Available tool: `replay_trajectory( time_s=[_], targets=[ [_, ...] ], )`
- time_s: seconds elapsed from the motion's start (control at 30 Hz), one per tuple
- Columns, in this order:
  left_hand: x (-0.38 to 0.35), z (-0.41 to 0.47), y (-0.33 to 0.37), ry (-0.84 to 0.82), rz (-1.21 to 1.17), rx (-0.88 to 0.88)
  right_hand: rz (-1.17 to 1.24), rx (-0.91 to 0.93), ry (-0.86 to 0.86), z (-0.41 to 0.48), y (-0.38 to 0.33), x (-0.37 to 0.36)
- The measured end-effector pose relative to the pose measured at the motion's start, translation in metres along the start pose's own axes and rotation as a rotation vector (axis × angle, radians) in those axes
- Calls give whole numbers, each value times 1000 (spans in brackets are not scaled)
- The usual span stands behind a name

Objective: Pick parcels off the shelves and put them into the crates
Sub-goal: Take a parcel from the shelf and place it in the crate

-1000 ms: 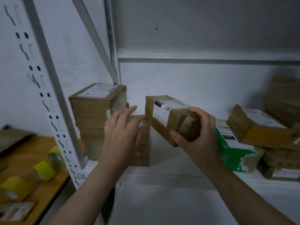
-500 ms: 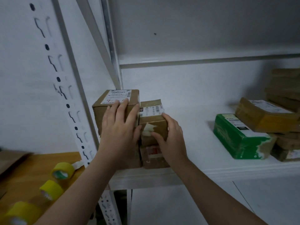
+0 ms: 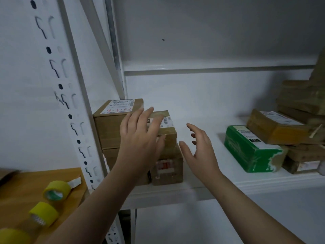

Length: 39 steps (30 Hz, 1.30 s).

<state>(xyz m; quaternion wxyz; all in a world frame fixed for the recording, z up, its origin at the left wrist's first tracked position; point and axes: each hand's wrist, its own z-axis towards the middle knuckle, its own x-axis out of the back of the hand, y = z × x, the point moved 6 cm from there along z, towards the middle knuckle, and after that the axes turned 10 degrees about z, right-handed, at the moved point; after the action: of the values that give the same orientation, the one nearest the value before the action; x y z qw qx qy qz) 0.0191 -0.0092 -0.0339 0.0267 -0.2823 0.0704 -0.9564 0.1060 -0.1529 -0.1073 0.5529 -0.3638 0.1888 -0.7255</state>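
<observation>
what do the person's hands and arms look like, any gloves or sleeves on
The left hand and right hand are bare: no gloves, and no rings that show. The left forearm and right forearm are bare too, with no sleeve, watch or band in view.

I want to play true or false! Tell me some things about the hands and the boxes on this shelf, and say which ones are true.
1. The right hand is holding a parcel. False: its fingers are spread and it holds nothing.
2. A green parcel lies on the white shelf. True.
3. The tape rolls on the wooden table are yellow. True.
4. The green parcel is between the two hands. False: it lies to the right of both hands. The stacked brown boxes are the ones by the left hand.
</observation>
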Motion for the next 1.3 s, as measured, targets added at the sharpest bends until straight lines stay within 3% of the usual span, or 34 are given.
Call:
replay_trajectory(
  time_s=[0.37, 0.6, 0.8, 1.0, 1.17, 1.3],
  targets=[
    [-41, 13, 140, -68, -240, -201, -257, -91, 101, -18, 46, 140],
    [-93, 24, 248, -258, -398, -236, -332, -200, 153, -28, 97, 242],
    [-140, 64, 315, -356, -386, -208, -323, -272, 164, -15, 133, 295],
    [-171, 83, 334, -552, -475, -15, -118, -422, 138, 4, 161, 314],
    [-162, 70, 336, -430, -685, 201, 193, -471, 92, 7, 172, 303],
    [-146, 62, 332, -302, -868, 412, 470, -448, 219, 3, 167, 300]
  ],
)
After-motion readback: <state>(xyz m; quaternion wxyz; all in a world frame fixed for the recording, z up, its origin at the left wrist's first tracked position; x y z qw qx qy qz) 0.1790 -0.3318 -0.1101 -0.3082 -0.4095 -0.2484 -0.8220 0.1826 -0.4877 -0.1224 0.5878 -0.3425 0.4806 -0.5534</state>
